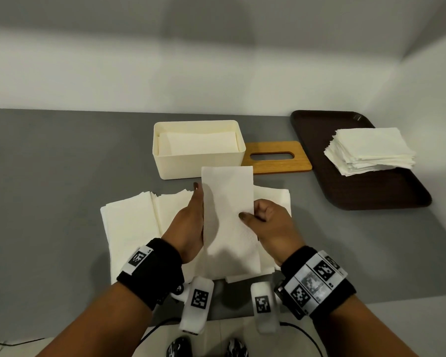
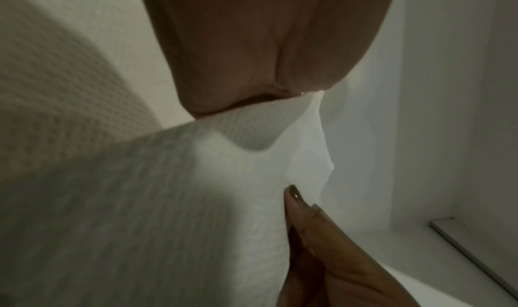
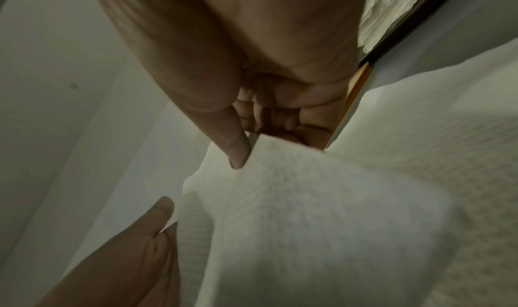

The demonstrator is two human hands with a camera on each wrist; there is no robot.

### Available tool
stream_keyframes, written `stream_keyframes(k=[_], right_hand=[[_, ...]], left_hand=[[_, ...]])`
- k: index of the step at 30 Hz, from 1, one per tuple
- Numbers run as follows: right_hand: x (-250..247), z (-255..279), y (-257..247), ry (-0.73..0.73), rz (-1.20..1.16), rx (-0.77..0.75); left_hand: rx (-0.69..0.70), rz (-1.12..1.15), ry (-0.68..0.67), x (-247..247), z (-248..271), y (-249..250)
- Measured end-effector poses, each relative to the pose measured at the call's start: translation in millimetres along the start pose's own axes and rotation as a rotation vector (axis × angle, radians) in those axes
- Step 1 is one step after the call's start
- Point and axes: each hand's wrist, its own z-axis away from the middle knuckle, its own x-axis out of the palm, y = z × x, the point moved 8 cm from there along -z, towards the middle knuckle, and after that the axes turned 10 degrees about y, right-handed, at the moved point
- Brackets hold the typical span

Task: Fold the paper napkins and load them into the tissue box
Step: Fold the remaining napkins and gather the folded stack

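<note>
Now both hands [image 1: 229,222] on napkin [image 1: 229,202]

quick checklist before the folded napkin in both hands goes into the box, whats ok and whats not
1. Folded napkin held by both hands: ok. The right hand pinches its right edge; the left hand lies along its left edge.
2. Tissue box open on top: ok.
3. Wooden lid off, lying to the right of the box: ok.
4. Room in the box: ok; the napkins inside sit below the rim.
5. Napkin folded evenly: cannot tell; its lower half is shaded.
6. Path to the box clear: ok; the box stands straight ahead of the hands.
</note>
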Motion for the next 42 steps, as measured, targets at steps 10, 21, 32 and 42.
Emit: stream_keyframes(k=[10,21,32,42], right_hand=[[-51.1,-25.3,38.8,0.180,0.555,0.204],[-62.2,-40.0,59.2,0.071,0.903,0.325],[-76.2,-40.1,69.2,0.273,0.445,0.394],[-125.6,-22.5,-12.2,0.265,0.184,-0.026]], left_hand=[[-0.001,-0.015,0.032,-10.3,-1.7,-2.8],[-0.010,0.003,0.128,-38.7,-5.6,-3.3],[-0.035,-0.018,0.125,-33.7,0.4,-4.0],[-0.052,0.017,0.106,-30.7,5.1,-2.7]])
